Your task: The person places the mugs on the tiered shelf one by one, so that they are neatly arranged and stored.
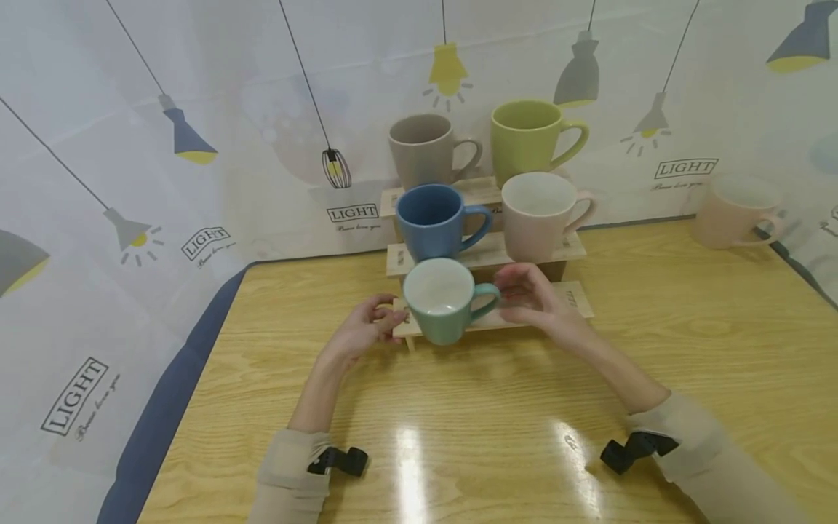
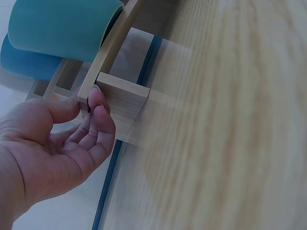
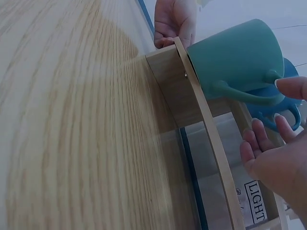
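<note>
A teal mug (image 1: 445,302) with a white inside stands on the lowest step of a wooden tiered rack (image 1: 575,302), its handle pointing right. My left hand (image 1: 369,327) pinches the left end of that step; the left wrist view shows the thumb above the board (image 2: 98,64) and fingertips beneath it. By the mug's handle (image 3: 249,97) is my right hand (image 1: 540,306), fingers loosely curved with nothing gripped. Its thumb tip is right at the handle's upper end in the right wrist view. A blue mug (image 1: 428,225) and a pink mug (image 1: 533,225) stand on the middle step.
On the top step are a grey-brown mug (image 1: 419,156) and a lime green mug (image 1: 524,145). Another pink mug (image 1: 727,215) stands at the table's back right. Behind the wooden table (image 1: 294,306) hangs a lamp-print cloth (image 1: 255,131).
</note>
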Motion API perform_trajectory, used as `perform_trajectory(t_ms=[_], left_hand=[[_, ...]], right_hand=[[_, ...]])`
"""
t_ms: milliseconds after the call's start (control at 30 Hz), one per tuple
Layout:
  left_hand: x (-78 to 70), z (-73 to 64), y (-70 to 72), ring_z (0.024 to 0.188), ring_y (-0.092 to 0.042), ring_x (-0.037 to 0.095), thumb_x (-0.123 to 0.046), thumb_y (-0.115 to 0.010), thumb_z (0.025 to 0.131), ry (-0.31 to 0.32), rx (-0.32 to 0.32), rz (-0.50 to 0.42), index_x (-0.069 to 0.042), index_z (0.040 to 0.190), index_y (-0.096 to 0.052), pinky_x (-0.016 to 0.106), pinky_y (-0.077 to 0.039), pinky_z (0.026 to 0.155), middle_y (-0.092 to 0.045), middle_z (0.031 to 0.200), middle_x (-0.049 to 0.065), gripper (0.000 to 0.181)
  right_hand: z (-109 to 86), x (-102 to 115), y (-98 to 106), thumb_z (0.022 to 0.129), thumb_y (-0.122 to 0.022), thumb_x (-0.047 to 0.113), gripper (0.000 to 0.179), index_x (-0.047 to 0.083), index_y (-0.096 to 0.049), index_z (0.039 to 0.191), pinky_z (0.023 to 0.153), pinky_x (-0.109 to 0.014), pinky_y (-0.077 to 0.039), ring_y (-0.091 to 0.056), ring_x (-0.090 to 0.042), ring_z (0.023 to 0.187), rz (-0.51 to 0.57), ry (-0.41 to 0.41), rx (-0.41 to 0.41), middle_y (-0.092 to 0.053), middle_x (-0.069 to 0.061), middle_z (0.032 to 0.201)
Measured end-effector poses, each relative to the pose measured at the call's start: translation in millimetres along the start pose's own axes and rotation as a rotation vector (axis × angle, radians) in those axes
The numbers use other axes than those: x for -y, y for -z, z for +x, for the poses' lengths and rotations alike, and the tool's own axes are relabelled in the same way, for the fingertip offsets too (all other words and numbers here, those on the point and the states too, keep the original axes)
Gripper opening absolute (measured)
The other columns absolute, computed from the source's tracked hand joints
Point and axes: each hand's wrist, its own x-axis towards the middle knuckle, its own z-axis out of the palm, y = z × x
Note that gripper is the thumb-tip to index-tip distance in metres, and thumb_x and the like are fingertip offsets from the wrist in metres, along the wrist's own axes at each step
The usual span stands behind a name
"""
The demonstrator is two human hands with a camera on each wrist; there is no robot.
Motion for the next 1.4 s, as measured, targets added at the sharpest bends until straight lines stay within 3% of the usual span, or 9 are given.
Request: perform_trajectory(t_ms=[333,733,1000,1267,1400], left_hand=[[0.6,1.2,0.0,0.085,-0.06,0.02,-0.012,-0.061,0.103,-0.011,0.006,-0.001,0.003,0.147,-0.039,0.032,-0.062,0.079,-0.061,0.12,0.02,0.052],[-0.6,0.8,-0.5,0.084,-0.059,0.018,-0.014,-0.062,0.103,-0.007,0.018,-0.003,0.003,0.148,-0.038,0.035,-0.062,0.082,-0.059,0.127,0.024,0.055],[-0.7,0.3,0.6,0.086,-0.06,0.019,-0.015,-0.062,0.103,-0.003,0.019,-0.001,0.003,0.148,-0.038,0.036,-0.061,0.083,-0.059,0.128,0.025,0.055],[1.0,0.5,2.5,0.087,-0.06,0.019,-0.017,-0.062,0.103,0.003,0.019,-0.001,0.001,0.149,-0.038,0.036,-0.061,0.083,-0.059,0.128,0.023,0.056],[0.7,0.6,2.6,0.087,-0.06,0.02,-0.018,-0.063,0.102,0.006,0.013,0.005,0.0,0.149,-0.039,0.035,-0.061,0.082,-0.059,0.128,0.022,0.056]], right_hand=[[-13.9,0,20,0.091,-0.059,-0.013,0.045,-0.013,-0.04,0.132,0.105,-0.027,-0.047,-0.054,-0.026,0.119,-0.003,0.06,0.017,-0.053,-0.022,0.127],[-32.7,-9,61,0.096,-0.054,-0.012,0.041,-0.008,-0.043,0.135,0.101,-0.023,-0.049,-0.056,-0.024,0.119,-0.022,0.031,0.039,-0.057,-0.017,0.129],[-44.1,-10,96,0.096,-0.049,-0.016,0.034,-0.019,-0.045,0.13,0.097,-0.023,-0.053,-0.061,-0.019,0.112,0.016,0.066,-0.025,-0.063,-0.011,0.123],[-58.4,-14,134,0.101,-0.047,-0.012,0.028,-0.008,-0.056,0.126,0.093,-0.017,-0.051,-0.063,-0.012,0.107,0.01,0.049,-0.129,-0.067,-0.005,0.118],[-65.5,-16,157,0.102,-0.049,-0.009,0.025,-0.003,-0.06,0.123,0.09,-0.016,-0.051,-0.064,-0.01,0.102,0.003,0.013,-0.244,-0.069,-0.002,0.112]])
